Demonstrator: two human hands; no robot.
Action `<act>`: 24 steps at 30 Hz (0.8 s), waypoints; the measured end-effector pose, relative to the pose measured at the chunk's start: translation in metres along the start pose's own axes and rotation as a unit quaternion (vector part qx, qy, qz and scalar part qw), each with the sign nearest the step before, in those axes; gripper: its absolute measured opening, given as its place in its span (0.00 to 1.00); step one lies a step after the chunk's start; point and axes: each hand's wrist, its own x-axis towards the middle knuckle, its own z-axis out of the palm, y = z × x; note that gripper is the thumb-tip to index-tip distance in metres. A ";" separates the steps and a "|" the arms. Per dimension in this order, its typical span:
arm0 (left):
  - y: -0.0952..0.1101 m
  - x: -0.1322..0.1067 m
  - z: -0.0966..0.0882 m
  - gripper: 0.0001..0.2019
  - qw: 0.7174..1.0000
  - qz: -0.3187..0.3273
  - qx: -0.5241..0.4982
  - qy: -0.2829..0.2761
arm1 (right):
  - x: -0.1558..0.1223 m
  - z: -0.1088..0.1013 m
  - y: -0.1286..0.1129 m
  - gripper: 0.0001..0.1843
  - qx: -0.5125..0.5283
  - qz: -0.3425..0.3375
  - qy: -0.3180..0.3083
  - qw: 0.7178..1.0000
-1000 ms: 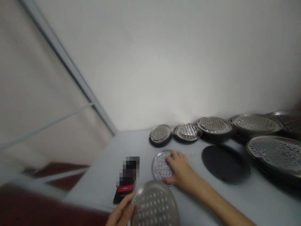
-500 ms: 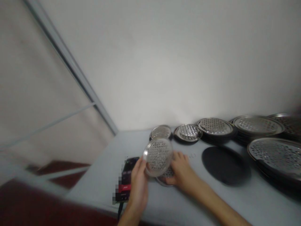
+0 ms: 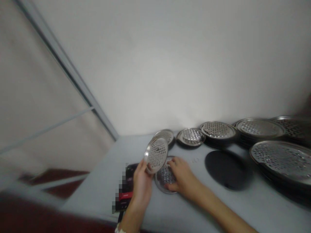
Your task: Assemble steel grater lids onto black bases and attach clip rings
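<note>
A round perforated stainless steel plate (image 3: 155, 154) was held up in the air above the table (image 3: 97, 191), tilted steeply so that its punched face turned toward the person's right, with its lower rim just above the left edge of a second perforated plate (image 3: 163, 181). The left hand (image 3: 142, 187) carried it, the grip clamped on the rim between thumb and fingers. The second plate lay flat on the table under the right hand (image 3: 182, 176), whose grip was open, the fingers (image 3: 173, 163) spread and curved over the plate's right side and the thumb near its lower rim. Just left of that plate and partly behind the left hand lay a black phone (image 3: 125, 194) with a red patch, its upper part pixelated. To the right of the right hand sat a dark round disc (image 3: 225, 170), flat on the table. Along the back of the table, against the white wall (image 3: 170, 64), ran a row of similar perforated plates: a single plate (image 3: 191, 136) near the held one, then a low stack (image 3: 218, 130), a taller stack (image 3: 259, 127) and another at the far right (image 3: 293, 127). A large stack (image 3: 283, 160) stood in front of them at the right edge.
</note>
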 end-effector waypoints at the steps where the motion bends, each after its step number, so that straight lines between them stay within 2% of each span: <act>1: 0.000 0.000 -0.001 0.16 1.000 -0.001 0.001 -0.002 | 0.000 -0.001 0.001 0.36 0.016 -0.010 0.004 1.000; 9: -0.005 -0.003 -0.006 0.19 1.000 0.005 0.016 0.015 | 0.001 -0.005 0.002 0.39 0.091 -0.044 0.019 0.995; 13: -0.004 -0.008 -0.004 0.19 1.000 0.003 0.026 0.005 | 0.000 -0.006 0.002 0.40 0.106 -0.063 0.019 0.992; 17: 0.000 -0.011 -0.002 0.18 0.999 0.000 0.036 0.018 | -0.002 -0.009 0.000 0.44 0.107 -0.046 0.012 0.993; 20: 0.004 -0.014 -0.008 0.17 0.999 0.001 0.038 0.035 | -0.006 -0.015 -0.003 0.46 0.127 -0.030 0.011 0.991; 22: 0.008 -0.015 -0.017 0.18 0.998 0.002 0.039 0.050 | -0.007 -0.022 -0.002 0.44 0.152 -0.024 0.014 0.988; 24: 0.013 -0.016 -0.027 0.21 0.996 0.004 0.056 0.065 | -0.007 -0.029 0.001 0.33 0.184 -0.005 0.042 0.982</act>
